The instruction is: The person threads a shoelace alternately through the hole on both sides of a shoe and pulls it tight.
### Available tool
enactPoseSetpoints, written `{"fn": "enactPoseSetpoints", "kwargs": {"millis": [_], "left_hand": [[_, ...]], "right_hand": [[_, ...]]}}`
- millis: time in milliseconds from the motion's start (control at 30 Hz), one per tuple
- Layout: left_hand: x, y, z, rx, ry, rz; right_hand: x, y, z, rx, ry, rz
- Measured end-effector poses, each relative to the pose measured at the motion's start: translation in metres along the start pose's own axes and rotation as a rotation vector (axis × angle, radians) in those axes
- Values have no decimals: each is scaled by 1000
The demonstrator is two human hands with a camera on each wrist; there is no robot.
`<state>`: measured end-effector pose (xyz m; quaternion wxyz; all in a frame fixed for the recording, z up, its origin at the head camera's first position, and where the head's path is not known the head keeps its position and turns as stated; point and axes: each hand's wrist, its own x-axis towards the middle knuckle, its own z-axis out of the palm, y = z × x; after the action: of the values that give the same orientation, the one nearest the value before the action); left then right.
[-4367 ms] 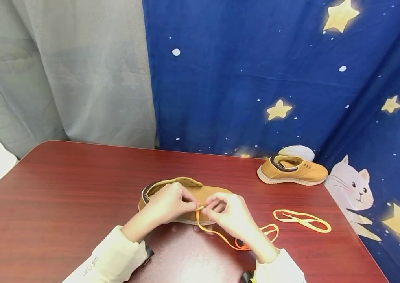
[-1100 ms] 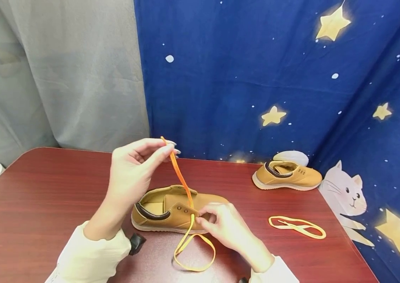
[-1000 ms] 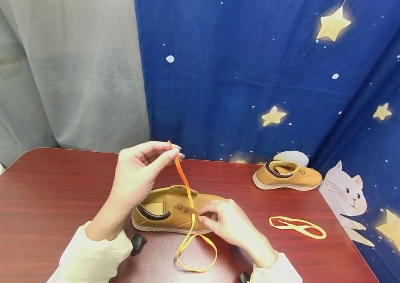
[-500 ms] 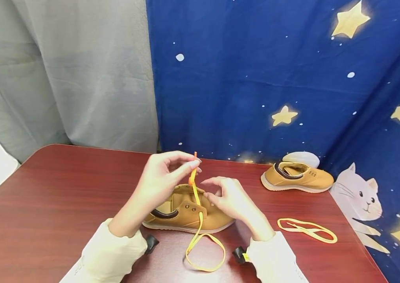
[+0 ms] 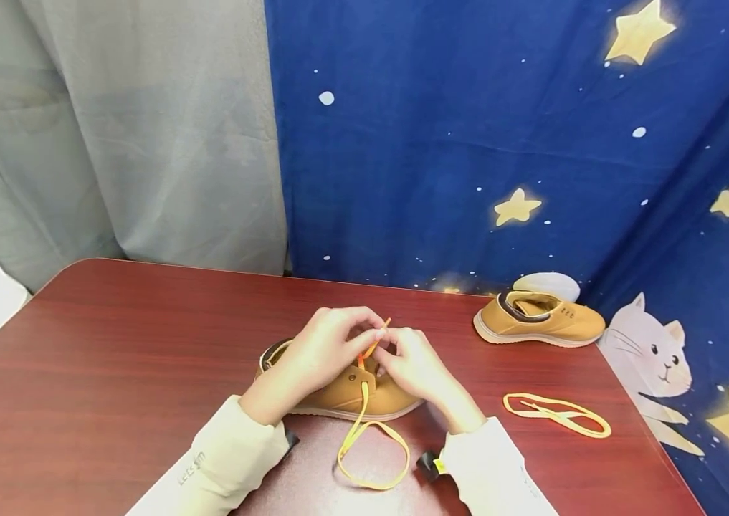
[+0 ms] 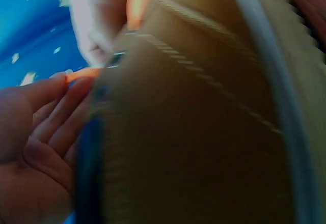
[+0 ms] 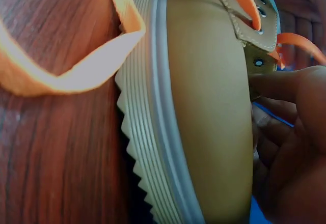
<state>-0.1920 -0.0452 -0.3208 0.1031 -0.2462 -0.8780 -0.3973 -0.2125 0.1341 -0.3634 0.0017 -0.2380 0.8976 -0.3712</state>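
A tan shoe (image 5: 341, 399) lies side-on before me. An orange-yellow shoelace (image 5: 364, 410) runs through the near flap's front eyelet, and its long part loops on the table. My left hand (image 5: 319, 356) pinches the lace close to its tip, above the shoe's opening. The left wrist view shows that lace stretch (image 6: 82, 74) between thumb and fingers. With thumb and fingers my right hand (image 5: 414, 364) grips the far eyelet flap (image 7: 257, 74), beside its front eyelet. Both hands nearly meet in the head view and cover much of the shoe's top.
A second tan shoe (image 5: 541, 320), unlaced, stands at the back right of the red-brown table (image 5: 145, 344). Another yellow shoelace (image 5: 558, 414) lies coiled at the right. Grey and blue star-patterned curtains (image 5: 390, 143) hang behind the table.
Earlier, both hands worked at the near flap and the lace was drawn up through it. Since then my left hand has lowered the lace rightward, and my right hand has shifted to the far flap.
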Motion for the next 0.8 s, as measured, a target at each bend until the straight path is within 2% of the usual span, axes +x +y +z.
{"fn": "enactPoseSetpoints", "kwargs": {"millis": [100,167,367,567,800], "left_hand": [[-3,-1,5,135,-9,72],[-5,-1,7,196,-5,69],[-7,0,10,230,-10,-79],[-11,-3,15,287,-34,-172],[-11,-7,18,295,-16,-291]], "right_hand": [[0,1,0,-1,0,27],[-1,1,0,14,-4,45],[-1,1,0,35,-13,37],[-1,2,1,75,-17,52],[2,4,2,143,0,49]]}}
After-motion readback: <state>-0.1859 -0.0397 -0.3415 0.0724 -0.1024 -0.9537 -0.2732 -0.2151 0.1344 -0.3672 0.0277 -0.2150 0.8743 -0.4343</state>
